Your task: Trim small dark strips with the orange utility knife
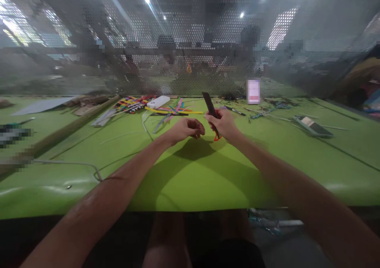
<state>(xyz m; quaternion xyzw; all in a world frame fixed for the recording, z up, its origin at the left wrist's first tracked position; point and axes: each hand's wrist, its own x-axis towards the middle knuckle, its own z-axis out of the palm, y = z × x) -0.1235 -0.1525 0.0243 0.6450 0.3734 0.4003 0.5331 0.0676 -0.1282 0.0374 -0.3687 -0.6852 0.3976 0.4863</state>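
My right hand point(226, 122) is closed around a dark, flat strip point(209, 103) that sticks up and to the left from the fingers. An orange-red looped piece point(217, 137) shows under the same hand, looking like a scissor handle; the grip hides how it joins the strip. To the left, my left hand point(187, 128) hovers over the green table, its fingers loosely curled and a little apart, with nothing visible in them. Just beyond it lies a star-like bunch of coloured strips point(175, 110), crossed over one another.
Behind the strips are a white device point(158, 101) and a colourful woven piece point(133, 104). A long pole point(63, 131) crosses the left of the green table point(190, 189). A grey-green flat object point(314, 126) lies right. A perforated screen point(190, 78) stands at the back.
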